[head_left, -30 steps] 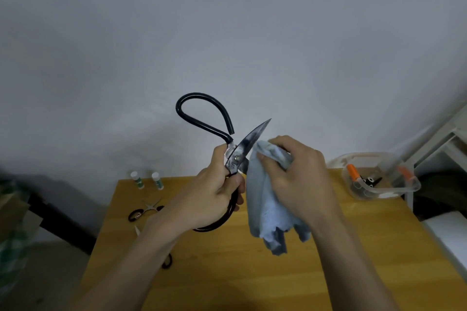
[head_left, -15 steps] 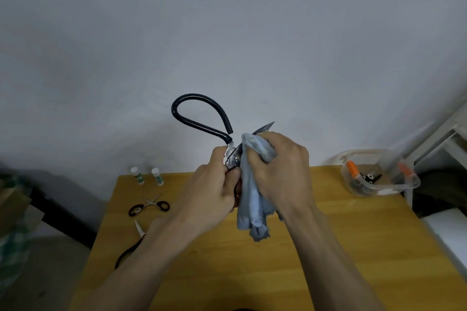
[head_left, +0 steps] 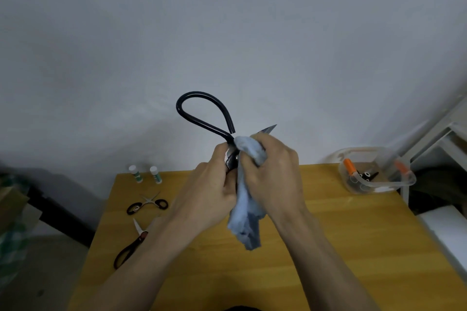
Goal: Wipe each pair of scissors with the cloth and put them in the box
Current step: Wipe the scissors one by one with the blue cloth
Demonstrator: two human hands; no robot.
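Black and big, the large scissors (head_left: 202, 113) are up in the air over the wooden table (head_left: 328, 247). I see my left hand (head_left: 212, 192) curled tight around them near the middle, where the two halves join. One long black handle loop sticks up above my left hand. The other handle is hidden behind my hands.

My right hand (head_left: 273, 179) sits just beside my left hand, touching it. Its fingers are curled around the blue cloth (head_left: 249, 214) and squeeze it onto the blade. Only the shiny blade tip (head_left: 269, 129) pokes out past my right fingers, pointing up and to the right. The rest of the cloth hangs down below both hands.

On the left part of the table lie two more pairs. The small scissors (head_left: 147, 204) lie flat with their blades a little apart, pointing away from me. The dark scissors (head_left: 131, 245) lie nearer to me, partly hidden under my left arm.

Two glue sticks (head_left: 145, 174) stand upright at the far left edge of the table.

At the far right corner is the clear box (head_left: 376, 171). It is well apart from my hands. It has orange clips, and I can see something black inside it, too small to tell.
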